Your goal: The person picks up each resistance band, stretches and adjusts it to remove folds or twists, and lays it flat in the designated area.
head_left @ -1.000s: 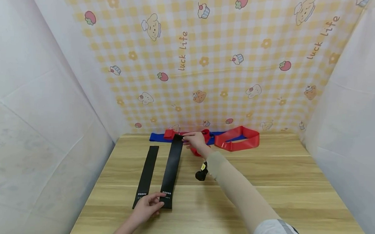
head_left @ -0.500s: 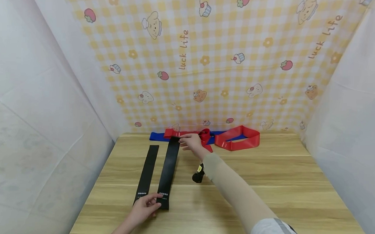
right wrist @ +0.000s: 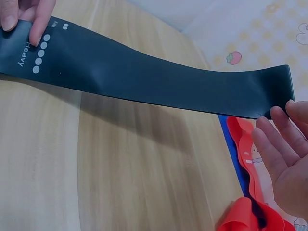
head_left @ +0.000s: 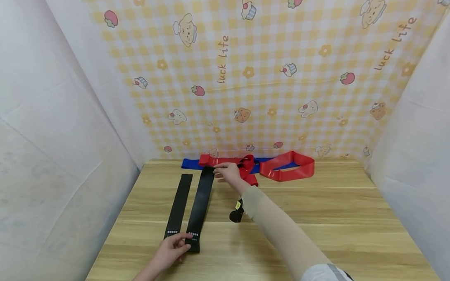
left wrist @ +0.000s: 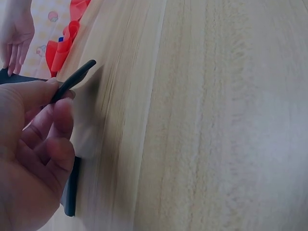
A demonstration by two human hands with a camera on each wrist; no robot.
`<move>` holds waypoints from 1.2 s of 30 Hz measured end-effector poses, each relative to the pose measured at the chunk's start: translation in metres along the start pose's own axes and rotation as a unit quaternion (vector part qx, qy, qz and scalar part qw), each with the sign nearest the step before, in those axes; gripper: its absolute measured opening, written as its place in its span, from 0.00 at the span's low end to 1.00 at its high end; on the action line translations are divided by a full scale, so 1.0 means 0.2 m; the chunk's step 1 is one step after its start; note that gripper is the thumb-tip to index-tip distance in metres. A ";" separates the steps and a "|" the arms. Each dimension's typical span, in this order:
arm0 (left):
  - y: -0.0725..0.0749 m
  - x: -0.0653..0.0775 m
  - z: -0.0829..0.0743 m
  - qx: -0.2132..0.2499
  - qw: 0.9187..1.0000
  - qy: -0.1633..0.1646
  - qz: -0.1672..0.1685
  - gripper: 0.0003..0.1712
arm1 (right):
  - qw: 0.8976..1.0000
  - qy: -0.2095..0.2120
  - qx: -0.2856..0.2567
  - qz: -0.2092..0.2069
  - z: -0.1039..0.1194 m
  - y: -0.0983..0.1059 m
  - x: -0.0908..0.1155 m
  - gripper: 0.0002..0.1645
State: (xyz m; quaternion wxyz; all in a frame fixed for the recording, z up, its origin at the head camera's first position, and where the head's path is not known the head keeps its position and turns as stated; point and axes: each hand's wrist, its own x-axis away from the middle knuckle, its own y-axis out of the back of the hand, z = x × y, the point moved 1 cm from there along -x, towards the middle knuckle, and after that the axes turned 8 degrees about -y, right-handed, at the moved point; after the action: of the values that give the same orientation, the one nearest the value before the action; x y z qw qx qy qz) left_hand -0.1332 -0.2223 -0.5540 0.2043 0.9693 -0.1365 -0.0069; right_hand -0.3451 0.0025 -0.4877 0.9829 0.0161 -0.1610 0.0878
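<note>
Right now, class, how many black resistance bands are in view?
2: the held band, gripped near its ends by the left hand and right hand; and the second band, lying on the table to its left. No others show.

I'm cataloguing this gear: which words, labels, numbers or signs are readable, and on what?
"Heavy" (start possibly hidden), beside five white dots: held black band
"luck life", twice: checked cloth
Too small or blurred: print on the other black band, the red bands and the yellow label on the black object.
</note>
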 end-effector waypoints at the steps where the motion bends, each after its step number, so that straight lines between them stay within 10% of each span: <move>1: 0.00 0.00 0.00 -0.004 1.000 0.001 -0.003 0.16 | 1.000 0.000 0.001 0.000 0.00 0.00 0.00 0.13; 36: 0.03 0.01 0.06 -0.115 0.992 -0.008 -0.048 0.12 | 1.000 0.003 0.001 0.001 -0.05 -0.11 -0.03 0.12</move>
State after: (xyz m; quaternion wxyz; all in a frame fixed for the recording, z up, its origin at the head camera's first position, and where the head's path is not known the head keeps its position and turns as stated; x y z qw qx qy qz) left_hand -0.1335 -0.2331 -0.5616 0.3131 0.9446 -0.0896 -0.0403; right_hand -0.3429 -0.0191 -0.4985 0.9832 0.0168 -0.1584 0.0893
